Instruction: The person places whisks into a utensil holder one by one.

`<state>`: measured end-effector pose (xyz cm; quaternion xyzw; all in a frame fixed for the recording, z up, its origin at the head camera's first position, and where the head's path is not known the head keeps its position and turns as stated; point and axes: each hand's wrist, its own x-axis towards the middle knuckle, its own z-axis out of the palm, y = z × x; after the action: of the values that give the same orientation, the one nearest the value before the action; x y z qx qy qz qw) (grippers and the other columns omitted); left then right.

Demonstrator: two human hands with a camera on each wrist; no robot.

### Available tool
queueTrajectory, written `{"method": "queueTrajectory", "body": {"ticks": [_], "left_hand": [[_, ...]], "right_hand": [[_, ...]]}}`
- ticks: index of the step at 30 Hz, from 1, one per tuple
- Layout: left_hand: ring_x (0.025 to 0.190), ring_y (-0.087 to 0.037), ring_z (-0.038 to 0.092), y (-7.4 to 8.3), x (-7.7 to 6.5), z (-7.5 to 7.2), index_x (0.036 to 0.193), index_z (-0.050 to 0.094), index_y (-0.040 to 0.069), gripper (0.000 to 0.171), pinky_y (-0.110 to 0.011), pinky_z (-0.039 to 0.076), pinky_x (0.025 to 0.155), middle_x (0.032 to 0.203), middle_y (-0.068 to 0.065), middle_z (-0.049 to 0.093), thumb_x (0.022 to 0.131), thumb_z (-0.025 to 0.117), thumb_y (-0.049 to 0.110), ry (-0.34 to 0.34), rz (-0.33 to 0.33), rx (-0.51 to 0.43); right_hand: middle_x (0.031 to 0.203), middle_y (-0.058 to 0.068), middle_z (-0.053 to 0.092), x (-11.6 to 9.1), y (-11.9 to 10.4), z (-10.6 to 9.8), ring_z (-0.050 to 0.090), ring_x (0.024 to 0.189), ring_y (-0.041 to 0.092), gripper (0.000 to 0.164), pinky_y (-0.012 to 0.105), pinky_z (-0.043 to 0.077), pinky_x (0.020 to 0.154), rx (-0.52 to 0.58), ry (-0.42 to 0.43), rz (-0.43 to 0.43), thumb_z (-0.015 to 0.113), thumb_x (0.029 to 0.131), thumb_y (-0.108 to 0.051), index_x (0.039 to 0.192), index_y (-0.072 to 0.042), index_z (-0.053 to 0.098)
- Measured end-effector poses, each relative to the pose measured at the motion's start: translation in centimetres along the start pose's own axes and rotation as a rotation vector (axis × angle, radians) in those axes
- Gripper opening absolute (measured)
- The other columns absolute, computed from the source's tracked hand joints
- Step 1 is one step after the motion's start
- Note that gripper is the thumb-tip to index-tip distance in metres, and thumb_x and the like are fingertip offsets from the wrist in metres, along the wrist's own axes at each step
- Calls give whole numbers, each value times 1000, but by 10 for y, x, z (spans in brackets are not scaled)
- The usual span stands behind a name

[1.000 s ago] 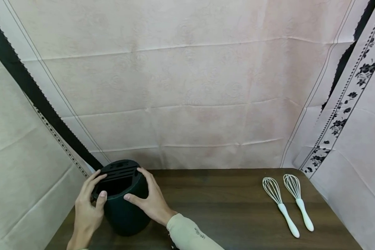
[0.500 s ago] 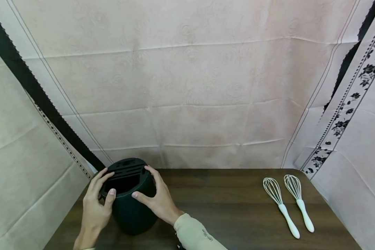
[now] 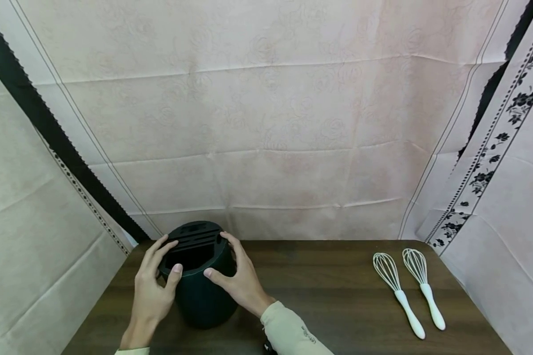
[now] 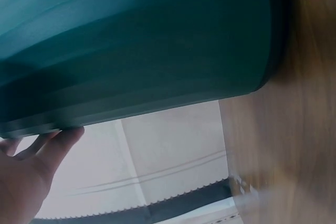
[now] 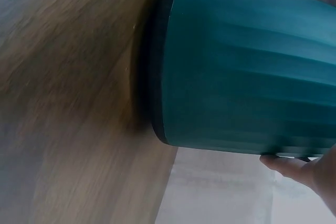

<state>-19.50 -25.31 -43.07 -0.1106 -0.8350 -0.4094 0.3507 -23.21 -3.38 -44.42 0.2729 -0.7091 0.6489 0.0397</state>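
In the head view a dark green, rounded utensil holder (image 3: 206, 301) stands upright at the left part of the table, with narrow slots and a wide opening in its black top. My left hand (image 3: 153, 291) grips its left side, thumb at the front of the rim and fingers over the top edge. On the opposite side my right hand (image 3: 244, 281) grips the rim, thumb in front and fingers behind. Both wrist views show the holder's ribbed green wall (image 4: 157, 40) close up. Its dark base (image 5: 157, 61) is at the wood; whether it touches cannot be told.
Two white whisks (image 3: 399, 296) lie side by side at the right of the brown wooden table (image 3: 311, 286), handles toward me. Pale cloth (image 3: 266, 123) hangs behind the table and along both sides.
Held between both hands, the utensil holder has moved steadily to the right and slightly away from me. The hands keep their grip. The whisks stay where they were.
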Motion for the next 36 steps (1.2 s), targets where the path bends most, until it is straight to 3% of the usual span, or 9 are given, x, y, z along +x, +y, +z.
{"method": "queueTrajectory", "body": {"ticks": [2, 4, 8, 11, 18, 27, 36], "left_hand": [[147, -34, 41, 2, 0, 3, 148, 62, 13, 50, -32, 40, 111, 163, -8, 44, 98, 68, 12, -13, -8, 9], [146, -36, 42, 3, 0, 6, 148, 62, 13, 50, -33, 42, 110, 163, -8, 44, 98, 68, 12, -23, -6, 12], [144, -44, 43, 4, -1, 12, 147, 62, 12, 50, -69, 49, 98, 162, -12, 44, 98, 69, 13, -33, 17, 8], [144, -46, 43, 6, 0, 15, 148, 62, 14, 50, -79, 46, 91, 163, -10, 44, 98, 70, 14, -39, 20, 9], [146, -42, 43, 11, 2, 22, 148, 62, 15, 52, -75, 43, 101, 164, -4, 43, 98, 72, 16, -59, 24, -11], [145, -49, 42, 17, 3, 30, 151, 58, 14, 53, -81, 44, 93, 165, -8, 40, 100, 69, 17, -99, 32, -18], [146, -50, 39, 22, 5, 40, 153, 56, 13, 54, -81, 43, 95, 167, -10, 38, 100, 67, 15, -113, 58, -46]], "right_hand": [[169, -16, 28, -1, 2, -4, 34, 152, 21, 80, 60, 30, 121, -6, 3, 6, 75, 96, -46, 163, -46, 29], [168, -15, 30, -2, 3, -7, 37, 150, 23, 80, 60, 31, 120, -3, 8, 11, 74, 97, -45, 162, -46, 29], [166, -10, 35, -6, 6, -13, 43, 146, 27, 79, 59, 35, 118, 11, 15, 18, 74, 97, -43, 162, -45, 30], [163, -8, 39, -7, 8, -16, 43, 146, 28, 77, 59, 37, 117, 24, 20, 15, 74, 97, -42, 162, -44, 32], [161, -8, 41, -9, 11, -27, 41, 148, 28, 76, 57, 36, 119, 38, 39, 6, 75, 97, -39, 161, -44, 34], [160, -9, 43, -13, 10, -38, 41, 148, 25, 75, 57, 35, 120, 40, 60, 0, 77, 97, -34, 159, -42, 37], [162, -7, 42, -17, 9, -48, 40, 149, 25, 75, 62, 32, 121, 39, 84, -11, 76, 97, -32, 160, -40, 37]]}}
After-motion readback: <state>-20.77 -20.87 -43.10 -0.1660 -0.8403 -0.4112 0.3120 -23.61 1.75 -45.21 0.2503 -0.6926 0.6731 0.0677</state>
